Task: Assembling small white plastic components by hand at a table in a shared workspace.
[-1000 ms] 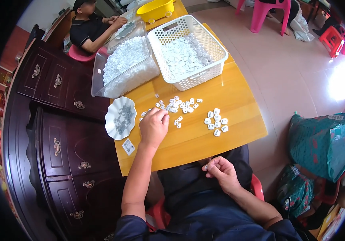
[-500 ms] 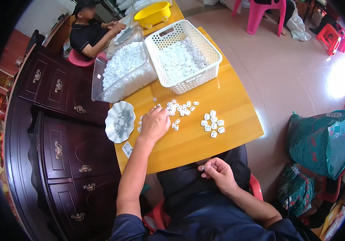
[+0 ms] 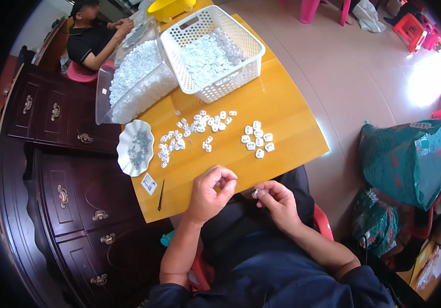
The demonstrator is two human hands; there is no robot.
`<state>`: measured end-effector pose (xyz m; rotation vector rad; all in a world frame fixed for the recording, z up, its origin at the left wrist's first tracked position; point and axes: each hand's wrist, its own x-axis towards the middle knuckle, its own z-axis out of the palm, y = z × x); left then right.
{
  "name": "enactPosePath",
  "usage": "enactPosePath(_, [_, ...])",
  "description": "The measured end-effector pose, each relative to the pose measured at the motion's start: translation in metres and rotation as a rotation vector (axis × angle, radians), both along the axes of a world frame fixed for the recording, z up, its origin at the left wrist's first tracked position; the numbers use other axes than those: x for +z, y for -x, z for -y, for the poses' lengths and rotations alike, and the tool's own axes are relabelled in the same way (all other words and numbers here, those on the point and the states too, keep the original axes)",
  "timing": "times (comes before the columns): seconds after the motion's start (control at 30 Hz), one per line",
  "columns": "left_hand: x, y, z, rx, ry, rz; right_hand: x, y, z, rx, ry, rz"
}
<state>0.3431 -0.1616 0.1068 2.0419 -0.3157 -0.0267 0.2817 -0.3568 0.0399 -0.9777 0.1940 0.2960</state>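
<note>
At the near edge of the tabletop (image 3: 282, 108), the right hand (image 3: 277, 197) pinches a small white piece (image 3: 256, 193) while the left hand (image 3: 211, 192) curls, fingertips together on something too small to tell. Joining looks underway; next calls for fine alignment.

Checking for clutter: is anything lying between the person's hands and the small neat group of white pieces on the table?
Nothing visible: bare yellow table separates the left hand and right hand from the grouped white pieces.
</note>
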Motion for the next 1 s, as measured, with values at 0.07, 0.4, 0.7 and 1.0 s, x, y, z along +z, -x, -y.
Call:
enactPosePath(0.07, [-0.011,0.009,0.005,-0.030,0.117,-0.123,0.001,-0.001,0.001,-0.002,-0.001,0.002])
enactPosePath(0.4, [-0.008,0.019,0.019,-0.143,0.088,-0.165,0.002,0.001,0.003,0.011,0.053,0.051])
enactPosePath(0.7, [-0.005,0.021,0.021,-0.202,0.023,-0.149,0.002,0.003,0.005,0.040,0.138,0.101])
enactPosePath(1.0, [-0.005,0.020,0.019,-0.196,0.013,-0.137,0.002,0.003,0.004,0.013,0.136,0.102])
